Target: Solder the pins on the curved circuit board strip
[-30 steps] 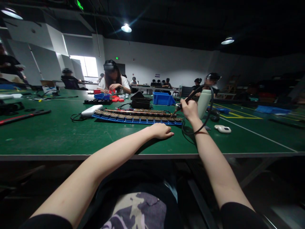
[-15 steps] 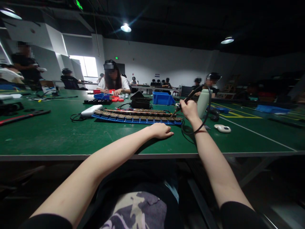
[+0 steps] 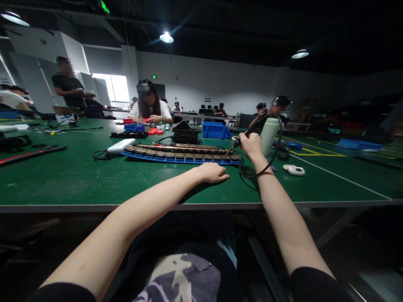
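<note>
My right hand [image 3: 252, 145] is closed around a soldering iron [image 3: 235, 144], its tip slanting down to the right end of a long assembly [image 3: 179, 154]. That assembly has a blue plastic base with rows of coppery wires or strips along it. A black cable loops from the iron past my right wrist. On the table just in front of the assembly rests my left hand [image 3: 213, 172], its fingers curled under; whatever they may hold is hidden. Behind my right hand stands a pale green bottle [image 3: 268, 136].
A white device [image 3: 121, 146] with a cord lies at the assembly's left end. Beyond are a black box [image 3: 185, 135] and a blue bin [image 3: 215, 130]. A red-handled tool [image 3: 31, 154] lies far left, a cream case [image 3: 294, 170] at right. A co-worker [image 3: 150, 105] sits opposite.
My hands and the iron stay nearly in place, the right hand shifting very slightly. The co-worker opposite has raised their hands a little, and a standing person at left has moved rightward.
</note>
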{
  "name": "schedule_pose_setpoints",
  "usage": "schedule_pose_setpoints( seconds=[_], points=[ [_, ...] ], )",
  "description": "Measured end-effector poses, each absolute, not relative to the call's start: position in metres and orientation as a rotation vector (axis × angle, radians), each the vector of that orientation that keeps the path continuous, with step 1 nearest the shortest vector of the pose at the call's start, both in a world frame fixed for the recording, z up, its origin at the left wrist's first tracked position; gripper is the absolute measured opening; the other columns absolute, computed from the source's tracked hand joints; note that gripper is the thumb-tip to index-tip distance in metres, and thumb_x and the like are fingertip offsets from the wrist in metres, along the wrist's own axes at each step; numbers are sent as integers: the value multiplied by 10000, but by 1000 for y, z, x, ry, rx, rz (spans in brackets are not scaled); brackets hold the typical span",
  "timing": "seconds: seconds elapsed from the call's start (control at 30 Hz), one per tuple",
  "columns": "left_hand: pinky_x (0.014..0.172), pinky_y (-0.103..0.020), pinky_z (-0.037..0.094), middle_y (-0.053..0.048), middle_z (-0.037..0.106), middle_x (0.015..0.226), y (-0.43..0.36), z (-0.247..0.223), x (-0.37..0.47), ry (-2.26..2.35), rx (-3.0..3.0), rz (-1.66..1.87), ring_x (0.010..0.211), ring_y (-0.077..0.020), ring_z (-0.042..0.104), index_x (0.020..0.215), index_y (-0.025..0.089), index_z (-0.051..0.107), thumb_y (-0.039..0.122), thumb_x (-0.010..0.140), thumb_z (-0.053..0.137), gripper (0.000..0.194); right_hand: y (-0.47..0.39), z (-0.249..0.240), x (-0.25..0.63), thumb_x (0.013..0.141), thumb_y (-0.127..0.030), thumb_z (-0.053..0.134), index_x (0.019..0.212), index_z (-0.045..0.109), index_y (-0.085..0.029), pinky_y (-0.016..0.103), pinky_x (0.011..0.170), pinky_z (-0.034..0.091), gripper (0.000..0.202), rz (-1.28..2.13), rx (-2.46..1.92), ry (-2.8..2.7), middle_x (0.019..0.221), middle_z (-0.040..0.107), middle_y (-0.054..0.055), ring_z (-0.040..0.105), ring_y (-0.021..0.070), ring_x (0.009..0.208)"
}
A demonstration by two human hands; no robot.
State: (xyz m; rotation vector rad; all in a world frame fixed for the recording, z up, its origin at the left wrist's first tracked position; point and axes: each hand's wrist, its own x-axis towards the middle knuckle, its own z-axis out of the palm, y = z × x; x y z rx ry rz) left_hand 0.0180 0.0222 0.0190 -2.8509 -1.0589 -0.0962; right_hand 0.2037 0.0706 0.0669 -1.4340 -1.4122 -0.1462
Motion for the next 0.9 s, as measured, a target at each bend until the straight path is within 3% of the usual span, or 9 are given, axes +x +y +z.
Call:
schedule_pose_setpoints(
  seconds=[0.2,0.9],
  points=[
    [748,-330,490,-147,719,1001,20,21,17,-1049,-2850,-88,935,-278,688,1019,164,671,497,979,346,467,66,69,200,818,-370,497,583,588,-209,317,611,502,299,-42,-1444,-1349,436,558,49,607,224,512],
    [746,-320,488,-139,720,1003,19,22,17,-1049,-2851,-82,927,-264,688,1022,170,669,501,981,340,468,68,72,203,862,-386,445,699,688,-165,370,773,510,367,-67,-1497,-1283,530,635,103,686,294,736]
  ],
)
